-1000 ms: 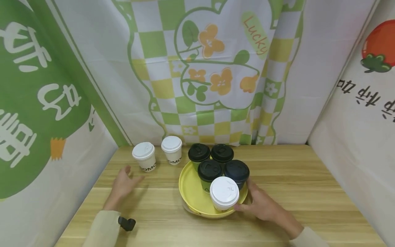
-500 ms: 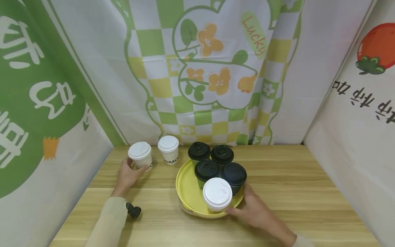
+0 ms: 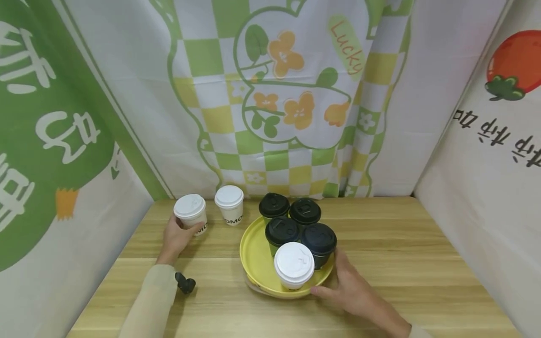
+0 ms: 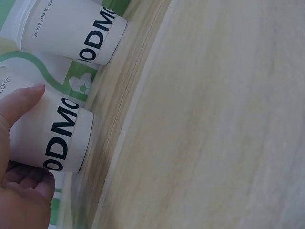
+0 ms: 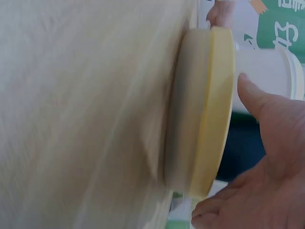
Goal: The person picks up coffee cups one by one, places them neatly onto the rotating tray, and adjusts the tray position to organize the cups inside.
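A white paper cup with a white lid and dark lettering stands at the table's back left. My left hand holds it low, thumb on one side and fingers curled round the other. In the left wrist view, the thumb lies against the cup wall. My right hand is at the right edge of a round yellow tray, thumb and fingers spread along the rim. Closest to it on the tray are a white-lidded cup and a dark blue cup.
A second white cup stands just right of the held one. Several black-lidded cups, including a front one, crowd the tray's back and right. A patterned curtain hangs behind the wooden table.
My left hand has moved up to the left white cup and taken hold of it. The tray and its cups have turned slightly clockwise, the near white-lidded cup shifting left, with my right hand alongside.
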`<state>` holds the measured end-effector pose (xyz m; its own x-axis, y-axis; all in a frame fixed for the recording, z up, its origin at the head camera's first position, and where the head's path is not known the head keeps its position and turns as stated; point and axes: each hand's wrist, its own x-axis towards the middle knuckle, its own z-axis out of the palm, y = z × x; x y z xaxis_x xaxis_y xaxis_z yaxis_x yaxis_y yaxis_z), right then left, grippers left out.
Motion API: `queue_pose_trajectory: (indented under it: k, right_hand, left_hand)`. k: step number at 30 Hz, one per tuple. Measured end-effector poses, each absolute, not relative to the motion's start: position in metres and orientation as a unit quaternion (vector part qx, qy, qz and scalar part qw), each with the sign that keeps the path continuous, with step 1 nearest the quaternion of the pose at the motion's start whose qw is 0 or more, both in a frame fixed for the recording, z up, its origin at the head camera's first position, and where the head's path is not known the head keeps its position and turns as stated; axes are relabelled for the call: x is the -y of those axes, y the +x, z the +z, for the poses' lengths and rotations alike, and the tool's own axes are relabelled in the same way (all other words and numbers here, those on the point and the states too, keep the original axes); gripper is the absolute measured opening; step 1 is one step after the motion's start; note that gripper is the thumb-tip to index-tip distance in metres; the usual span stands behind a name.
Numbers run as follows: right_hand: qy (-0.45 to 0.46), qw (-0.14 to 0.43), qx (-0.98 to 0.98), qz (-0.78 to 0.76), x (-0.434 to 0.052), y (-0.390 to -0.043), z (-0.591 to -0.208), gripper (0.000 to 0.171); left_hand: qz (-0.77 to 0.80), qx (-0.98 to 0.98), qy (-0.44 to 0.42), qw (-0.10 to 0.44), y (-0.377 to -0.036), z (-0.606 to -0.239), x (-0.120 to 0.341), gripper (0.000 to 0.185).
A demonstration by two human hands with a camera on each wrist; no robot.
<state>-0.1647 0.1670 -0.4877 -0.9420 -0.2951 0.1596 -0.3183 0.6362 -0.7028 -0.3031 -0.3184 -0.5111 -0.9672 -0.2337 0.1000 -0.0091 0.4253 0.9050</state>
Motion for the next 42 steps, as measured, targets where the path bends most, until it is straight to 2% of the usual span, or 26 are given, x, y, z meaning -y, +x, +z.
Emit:
queue_pose_trajectory:
  k: [5, 9, 15, 21, 30, 36, 42]
  right_hand:
    - [0.213, 0.021, 0.904, 0.37, -0.177, -0.177, -0.485, 0.128]
    - [0.24, 0.002, 0.899, 0.366, -0.185, -0.188, -0.485, 0.127]
    - [0.247, -0.024, 0.903, 0.352, -0.192, -0.194, -0.485, 0.128]
    - [0.247, -0.028, 0.901, 0.354, -0.193, -0.196, -0.485, 0.129]
    - [0.249, -0.02, 0.902, 0.351, -0.19, -0.197, -0.487, 0.129]
    - [0.25, -0.013, 0.9, 0.356, -0.192, -0.195, -0.492, 0.131]
    - [0.255, -0.01, 0.896, 0.362, -0.192, -0.195, -0.492, 0.13]
  left_hand:
    - [-0.531, 0.835, 0.065, 0.125, -0.303, -0.511, 0.321, 0.095]
    - [-0.53, 0.836, 0.063, 0.128, -0.298, -0.508, 0.322, 0.094]
    - [-0.529, 0.839, 0.044, 0.121, -0.28, -0.495, 0.317, 0.093]
    - [-0.53, 0.841, 0.008, 0.112, -0.259, -0.474, 0.307, 0.093]
    - [-0.535, 0.835, -0.064, 0.109, -0.241, -0.455, 0.268, 0.087]
    - [-0.556, 0.818, -0.115, 0.094, -0.237, -0.459, 0.234, 0.086]
    - [-0.575, 0.806, -0.122, 0.069, -0.242, -0.465, 0.206, 0.081]
